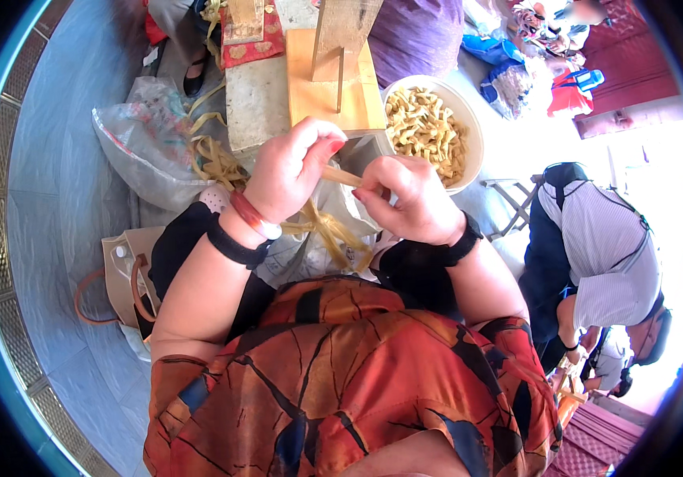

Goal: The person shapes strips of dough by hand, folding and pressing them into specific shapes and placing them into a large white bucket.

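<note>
Between my two hands, a flat tan strip (pixel 342 176) is stretched taut. My left hand (pixel 290 171) pinches one end, its thumb pressed against the curled fingers. The other end is gripped by my right hand (pixel 413 199), also closed. A loose bunch of yellowish strips (pixel 329 230) hangs below, over my lap. Just beyond my hands is a wooden stand (pixel 302 95) with an upright board and a thin rod. To its right, a white bucket (pixel 477 151) holds many folded tan pieces (pixel 425 131).
A clear plastic bag (pixel 131 151) and more strips (pixel 218 163) lie at the left, above a beige handbag (pixel 123 270). The stand rests on a pale bench (pixel 256 103). At the right, a person in a striped shirt (pixel 608 230) bends over; other people are farther off.
</note>
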